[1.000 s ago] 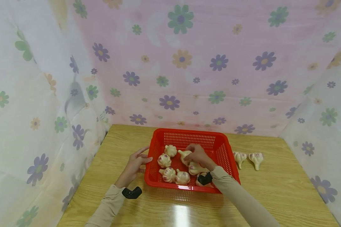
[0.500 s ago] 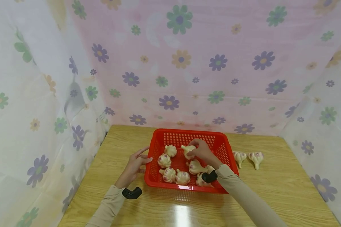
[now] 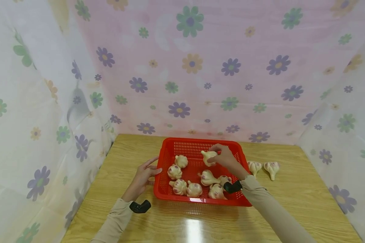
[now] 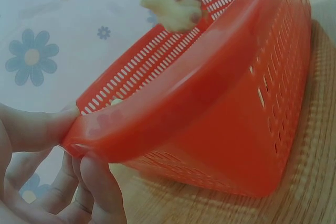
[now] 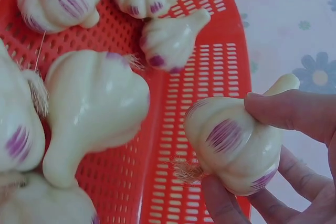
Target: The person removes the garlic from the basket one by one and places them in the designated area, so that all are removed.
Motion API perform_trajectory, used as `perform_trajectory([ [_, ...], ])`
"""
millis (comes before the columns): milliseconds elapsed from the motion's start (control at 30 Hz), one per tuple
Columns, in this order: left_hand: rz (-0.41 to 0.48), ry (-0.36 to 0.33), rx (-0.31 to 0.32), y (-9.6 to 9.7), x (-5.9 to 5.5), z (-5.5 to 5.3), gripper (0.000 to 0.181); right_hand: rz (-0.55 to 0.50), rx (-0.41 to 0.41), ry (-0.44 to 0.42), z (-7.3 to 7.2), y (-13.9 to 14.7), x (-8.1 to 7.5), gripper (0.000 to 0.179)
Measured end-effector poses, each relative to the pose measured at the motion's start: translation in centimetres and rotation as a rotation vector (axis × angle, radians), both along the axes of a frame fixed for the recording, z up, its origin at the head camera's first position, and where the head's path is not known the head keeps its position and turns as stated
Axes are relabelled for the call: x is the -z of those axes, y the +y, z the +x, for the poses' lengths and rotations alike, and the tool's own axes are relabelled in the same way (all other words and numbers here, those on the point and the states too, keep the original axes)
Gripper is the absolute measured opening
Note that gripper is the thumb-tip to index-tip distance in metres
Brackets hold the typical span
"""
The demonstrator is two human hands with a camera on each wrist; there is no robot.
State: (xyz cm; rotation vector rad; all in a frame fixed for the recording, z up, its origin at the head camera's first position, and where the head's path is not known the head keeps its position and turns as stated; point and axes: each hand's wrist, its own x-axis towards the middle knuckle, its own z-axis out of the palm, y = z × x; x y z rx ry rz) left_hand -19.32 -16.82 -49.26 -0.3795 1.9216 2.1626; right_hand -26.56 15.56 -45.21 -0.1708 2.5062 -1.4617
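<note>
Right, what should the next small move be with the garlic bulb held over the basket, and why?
Probably ease the held bulb over the right side of the red basket toward the two bulbs on the table. The right grip pinches it clear of the other bulbs, and the left grip holds the basket's rim, which should steady it.

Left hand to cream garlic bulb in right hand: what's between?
Head view: red perforated plastic basket's left rim, then two cream garlic bulbs, then bare basket floor.
</note>
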Motion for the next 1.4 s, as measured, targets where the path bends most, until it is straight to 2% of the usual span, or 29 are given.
perform_trajectory([
  [233, -0.014, 0.032, 0.036, 0.3, -2.1, 1.2, 0.059, 0.006, -0.001, 0.009, 0.5, 1.7, 0.0, 0.046],
  [433, -0.015, 0.027, 0.036, 0.2, -2.0, 1.3, 0.06, -0.034, 0.002, -0.002, 1.1, 3.0, -0.1, 0.046],
  [833, 0.021, 0.03, 0.058, 0.1, -1.9, 1.3, 0.061, -0.012, 0.023, -0.009, 1.8, 6.1, -1.9, 0.051],
  [1200, 0.003, 0.014, 0.032, 0.2, -2.1, 1.1, 0.059, 0.038, 0.047, 0.052, 2.6, 8.9, -3.4, 0.052],
  [1400, -0.001, 0.018, 0.03, 0.3, -2.3, 1.2, 0.06, 0.049, 0.049, 0.066, 2.9, 10.6, -3.6, 0.057],
])
